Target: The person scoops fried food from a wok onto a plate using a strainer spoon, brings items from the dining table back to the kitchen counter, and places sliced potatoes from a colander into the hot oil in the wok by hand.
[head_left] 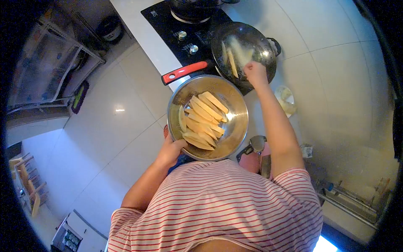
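My left hand [171, 150] grips the near left rim of a stainless steel bowl [237, 132] in front of my chest. Rows of small dots, perhaps drain holes, mark its inner wall. Thick pale yellow cut strips of food [201, 119] lie piled inside it. Over the black wok [224, 35] at the upper right is my right hand [255, 72], its fingers curled together. Whether a strip is between them I cannot make out. A few similar strips [232, 62] are in the wok, beside a whitish blur. The wok's red handle [184, 72] points left, just beyond the bowl.
The wok stands on a black cooktop [161, 19] with two knobs, and a dark pot [191, 10] sits farther back. Right of my arm is a white plate [286, 101] with pale pieces. Dark-handled metal ware [255, 145] lies near my right side. A rack [54, 63] stands left.
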`<state>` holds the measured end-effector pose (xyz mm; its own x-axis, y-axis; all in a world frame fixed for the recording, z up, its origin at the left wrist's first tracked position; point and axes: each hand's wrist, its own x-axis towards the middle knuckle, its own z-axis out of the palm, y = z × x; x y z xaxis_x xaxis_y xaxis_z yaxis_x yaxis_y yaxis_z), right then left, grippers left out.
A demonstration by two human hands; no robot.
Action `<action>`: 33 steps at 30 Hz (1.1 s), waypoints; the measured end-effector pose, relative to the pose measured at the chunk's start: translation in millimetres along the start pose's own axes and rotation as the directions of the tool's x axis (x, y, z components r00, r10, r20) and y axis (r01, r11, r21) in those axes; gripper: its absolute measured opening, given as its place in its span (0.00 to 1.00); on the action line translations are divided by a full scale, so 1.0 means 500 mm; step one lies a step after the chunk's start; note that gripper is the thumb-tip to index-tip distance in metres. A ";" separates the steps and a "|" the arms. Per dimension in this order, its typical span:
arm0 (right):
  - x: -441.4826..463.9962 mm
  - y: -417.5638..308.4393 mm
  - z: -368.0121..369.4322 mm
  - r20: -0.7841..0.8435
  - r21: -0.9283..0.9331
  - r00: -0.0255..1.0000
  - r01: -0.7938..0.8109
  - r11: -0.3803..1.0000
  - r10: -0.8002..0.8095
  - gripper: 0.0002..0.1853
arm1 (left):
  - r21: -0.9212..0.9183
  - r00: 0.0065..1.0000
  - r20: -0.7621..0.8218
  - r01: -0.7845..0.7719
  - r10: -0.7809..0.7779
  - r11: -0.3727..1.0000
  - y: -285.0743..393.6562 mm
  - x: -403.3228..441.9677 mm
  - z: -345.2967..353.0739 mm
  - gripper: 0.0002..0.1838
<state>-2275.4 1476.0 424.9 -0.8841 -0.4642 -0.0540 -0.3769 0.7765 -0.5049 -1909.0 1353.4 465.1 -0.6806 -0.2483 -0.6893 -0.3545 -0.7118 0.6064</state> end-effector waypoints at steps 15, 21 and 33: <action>-0.388 -0.159 -0.043 0.493 0.046 0.860 0.125 0.991 -0.131 0.10 | 0.080 0.994 0.082 0.064 -0.071 0.995 0.028 0.011 0.010 0.23; -0.423 -0.184 0.004 0.501 -0.098 0.857 0.190 0.977 -0.117 0.12 | 0.003 0.992 0.126 0.022 -0.022 1.000 0.019 0.011 0.010 0.24; -0.382 -0.156 -0.077 0.447 0.372 0.894 -0.157 0.915 -0.029 0.08 | 0.055 0.998 0.034 0.056 -0.058 0.997 0.032 -0.002 0.025 0.23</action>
<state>-2087.9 1520.5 507.6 -0.6562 -0.6276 -0.4189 -0.1034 0.6247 -0.7740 -1922.1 1350.4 480.6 -0.6805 -0.1836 -0.7094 -0.4271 -0.6873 0.5876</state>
